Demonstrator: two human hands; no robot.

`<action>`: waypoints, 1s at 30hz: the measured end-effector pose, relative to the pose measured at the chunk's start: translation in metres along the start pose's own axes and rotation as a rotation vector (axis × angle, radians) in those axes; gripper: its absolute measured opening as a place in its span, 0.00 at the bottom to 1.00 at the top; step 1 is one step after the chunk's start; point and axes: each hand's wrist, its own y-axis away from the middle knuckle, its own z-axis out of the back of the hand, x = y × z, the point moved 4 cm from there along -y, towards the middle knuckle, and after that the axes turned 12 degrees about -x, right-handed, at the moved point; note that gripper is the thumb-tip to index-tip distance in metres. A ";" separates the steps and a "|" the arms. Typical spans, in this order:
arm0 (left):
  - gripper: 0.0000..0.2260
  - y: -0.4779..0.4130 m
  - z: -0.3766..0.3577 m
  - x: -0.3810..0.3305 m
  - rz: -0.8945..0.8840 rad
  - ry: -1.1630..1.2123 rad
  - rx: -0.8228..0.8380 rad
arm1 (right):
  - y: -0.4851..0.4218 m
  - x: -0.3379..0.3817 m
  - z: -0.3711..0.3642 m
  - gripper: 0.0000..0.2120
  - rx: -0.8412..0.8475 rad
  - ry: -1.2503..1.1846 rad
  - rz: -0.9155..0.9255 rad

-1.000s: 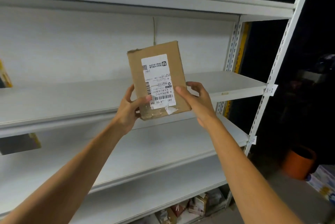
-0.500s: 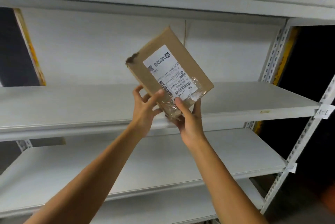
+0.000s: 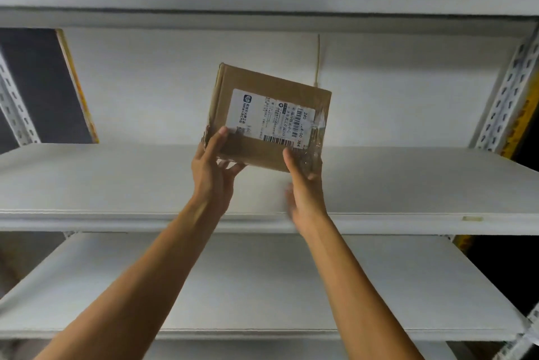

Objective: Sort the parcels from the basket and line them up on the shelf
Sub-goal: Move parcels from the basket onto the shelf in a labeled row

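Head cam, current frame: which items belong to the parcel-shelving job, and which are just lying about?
Job:
parcel, held in a two-handed grip
left hand
right hand
shelf

Just there:
wall cable
dark panel with yellow edge
tape scrap on the shelf's front edge
perforated upright

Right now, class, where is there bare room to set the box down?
The middle shelf is bare between left post and left hand, and between right hand and right post. The lower shelf is bare too. Only around the box is it crowded.
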 end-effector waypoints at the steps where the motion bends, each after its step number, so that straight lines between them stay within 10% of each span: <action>1: 0.27 -0.002 0.000 0.002 -0.010 -0.005 -0.018 | -0.002 -0.005 -0.002 0.34 0.028 -0.026 -0.050; 13: 0.35 -0.038 0.022 0.016 -0.143 -0.250 0.026 | -0.033 -0.021 -0.042 0.29 -0.173 -0.194 -0.098; 23: 0.30 -0.074 0.025 0.001 -0.281 -0.490 0.196 | -0.049 -0.014 -0.098 0.40 0.071 -0.276 0.001; 30: 0.49 -0.111 0.032 -0.033 -0.445 -0.520 0.343 | -0.066 -0.020 -0.105 0.42 -0.032 -0.204 0.113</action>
